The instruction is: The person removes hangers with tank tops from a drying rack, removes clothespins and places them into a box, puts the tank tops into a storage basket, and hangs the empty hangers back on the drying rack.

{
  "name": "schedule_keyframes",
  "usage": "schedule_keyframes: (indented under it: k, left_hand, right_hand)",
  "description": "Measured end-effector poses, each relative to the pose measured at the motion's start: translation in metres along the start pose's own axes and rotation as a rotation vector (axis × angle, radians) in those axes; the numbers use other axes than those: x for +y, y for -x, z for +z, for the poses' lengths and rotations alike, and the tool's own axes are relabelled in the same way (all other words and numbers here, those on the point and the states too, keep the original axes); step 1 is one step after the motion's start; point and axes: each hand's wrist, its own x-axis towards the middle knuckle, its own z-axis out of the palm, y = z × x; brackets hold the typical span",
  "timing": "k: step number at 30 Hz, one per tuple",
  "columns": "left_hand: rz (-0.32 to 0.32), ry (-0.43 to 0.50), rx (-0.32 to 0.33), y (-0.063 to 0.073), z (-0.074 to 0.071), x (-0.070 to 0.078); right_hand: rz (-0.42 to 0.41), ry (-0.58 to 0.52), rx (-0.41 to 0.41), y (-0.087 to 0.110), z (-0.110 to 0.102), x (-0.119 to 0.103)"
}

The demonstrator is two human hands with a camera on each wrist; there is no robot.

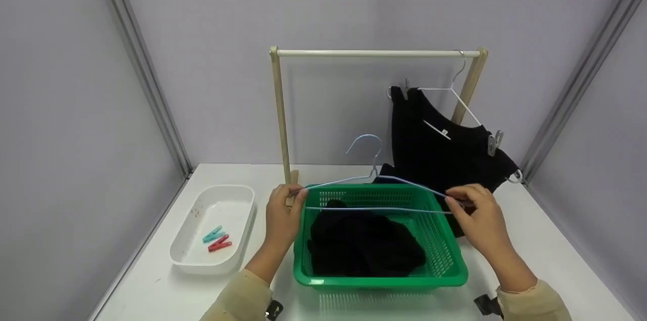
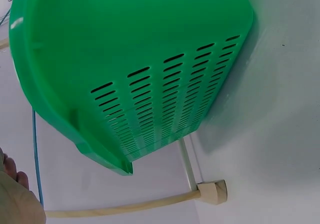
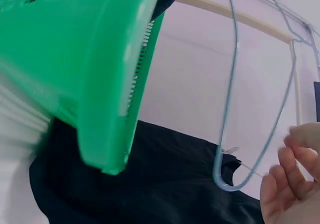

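Observation:
A light blue wire hanger [image 1: 349, 208] spans the space over the green basket [image 1: 380, 282], its hook pointing up. My left hand [image 1: 283, 217] pinches its left end between thumb and fingers. At the other end, my right hand [image 1: 480, 217] has its thumb and fingers loosely bent right beside the wire. In the right wrist view, the hanger's rounded end [image 3: 227, 186] shows uncovered, with a narrow gap to the fingers [image 3: 290, 169]. A crumpled black cloth [image 1: 364, 245] lies inside the basket.
Behind the basket stands a drying rack [image 1: 374, 53] with a wooden frame. A black sleeveless garment [image 1: 440, 154] hangs there on a white hanger [image 1: 467, 104], clipped with clothespins [image 1: 495, 143]. To the left, a white tray [image 1: 181, 247] holds blue and red clothespins [image 1: 219, 244].

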Motion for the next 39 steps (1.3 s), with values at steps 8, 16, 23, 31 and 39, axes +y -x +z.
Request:
schedule_keyframes:
  k: [8, 16, 23, 31, 39]
  left_hand:
    - [0.000, -0.004, -0.002, 0.000, 0.000, 0.002]
    - [-0.019, 0.009, -0.014, 0.001, 0.001, 0.004]
    - [0.006, 0.009, -0.003, 0.001, 0.001, 0.004]
    - [0.003, 0.030, -0.012, 0.000, 0.005, 0.004]
    - [-0.002, 0.028, -0.050, 0.001, 0.002, 0.006]
  right_hand:
    - [0.014, -0.010, -0.049, 0.002, 0.009, 0.010]
    - [0.056, -0.065, -0.057, 0.008, 0.019, 0.012]
    - [0.033, -0.118, -0.002, 0.009, 0.024, 0.013]
    - [0.080, -0.184, 0.021, 0.008, 0.022, 0.009]
    - [0.053, -0.173, 0.058, 0.007, 0.019, 0.007]
